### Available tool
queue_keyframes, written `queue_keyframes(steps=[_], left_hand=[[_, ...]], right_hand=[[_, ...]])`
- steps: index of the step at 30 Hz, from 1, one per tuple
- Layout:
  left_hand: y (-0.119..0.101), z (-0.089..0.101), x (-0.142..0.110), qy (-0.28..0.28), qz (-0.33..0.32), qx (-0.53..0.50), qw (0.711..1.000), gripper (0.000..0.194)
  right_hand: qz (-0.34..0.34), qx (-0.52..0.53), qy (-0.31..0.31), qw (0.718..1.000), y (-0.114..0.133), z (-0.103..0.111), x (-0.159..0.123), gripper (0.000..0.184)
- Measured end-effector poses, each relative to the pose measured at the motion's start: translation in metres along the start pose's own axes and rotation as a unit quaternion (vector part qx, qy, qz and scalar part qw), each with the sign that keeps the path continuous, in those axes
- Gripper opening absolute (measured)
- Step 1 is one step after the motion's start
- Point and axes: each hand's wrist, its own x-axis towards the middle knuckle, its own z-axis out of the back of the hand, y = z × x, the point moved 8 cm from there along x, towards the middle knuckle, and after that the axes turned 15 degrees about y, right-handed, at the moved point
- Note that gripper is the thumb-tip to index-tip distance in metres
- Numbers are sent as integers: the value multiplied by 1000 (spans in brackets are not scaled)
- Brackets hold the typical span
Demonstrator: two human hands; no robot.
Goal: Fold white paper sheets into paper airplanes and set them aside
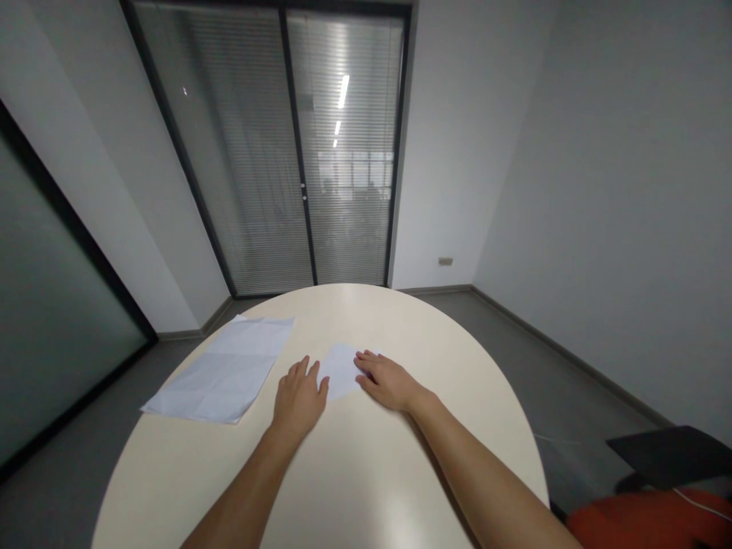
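Observation:
A small white sheet of paper point(339, 372) lies flat on the round cream table between my two hands. My left hand point(300, 396) rests palm down at its left edge, fingers stretched out and somewhat apart. Over the paper's right side lies my right hand point(386, 379), also palm down with its fingers extended. That hand hides the right part of the sheet. To the left of my left hand is a larger white sheet point(229, 370) with fold creases, reaching the table's left edge.
The round table point(343, 488) stands before a glass partition with blinds point(348, 229). On the right are a red chair seat point(646, 522) and a black flat part point(675, 454) above it. A wall socket point(445, 261) sits low on the back wall.

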Motion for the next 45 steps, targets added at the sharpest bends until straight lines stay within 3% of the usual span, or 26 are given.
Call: queue_keyframes(steps=[5, 13, 30, 45], left_hand=[[8, 5, 1, -15, 24, -7, 1000, 42], [17, 13, -1, -50, 52, -23, 997, 32], [34, 6, 11, -37, 60, -102, 992, 21], [38, -2, 16, -59, 59, -134, 987, 15]], right_hand=[[-40, 11, -30, 999, -11, 7, -5, 40], [-46, 15, -45, 998, -13, 10, -8, 39], [-37, 15, -52, 998, -9, 14, -12, 38], [-32, 8, -56, 998, -8, 12, -9, 39]])
